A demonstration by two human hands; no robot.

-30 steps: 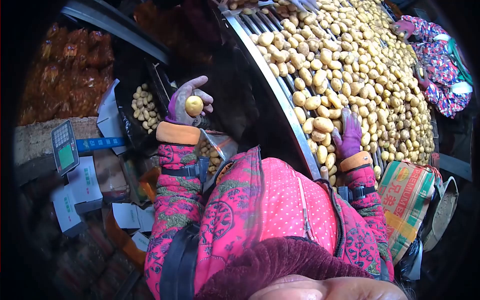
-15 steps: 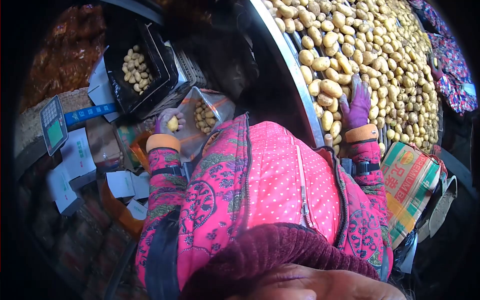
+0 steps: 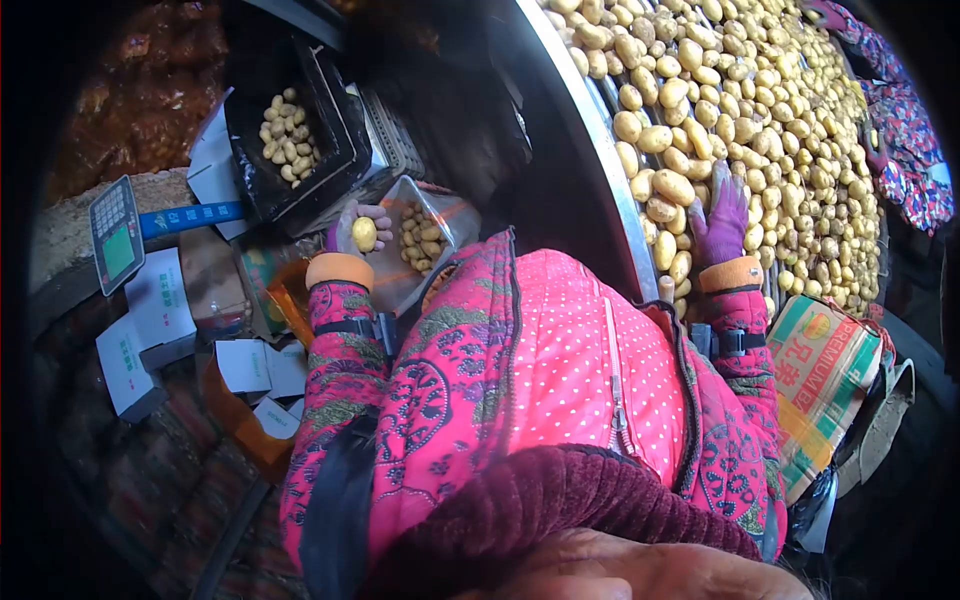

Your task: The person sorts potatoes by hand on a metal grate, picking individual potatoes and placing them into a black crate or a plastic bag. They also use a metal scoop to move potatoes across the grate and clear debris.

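The left hand [image 3: 352, 232] has its fingers closed around a single potato [image 3: 364, 234], held just beside the open mouth of a clear bag [image 3: 425, 235] that already holds a heap of small potatoes, so it sits within easy drop of the opening. The right hand [image 3: 724, 218] lies flat, fingers spread and gripping nothing, on the potatoes crowding the sorting table [image 3: 590, 140]. A black crate [image 3: 295, 140] with more potatoes stands near the bag, a scale [image 3: 115, 235] further left.
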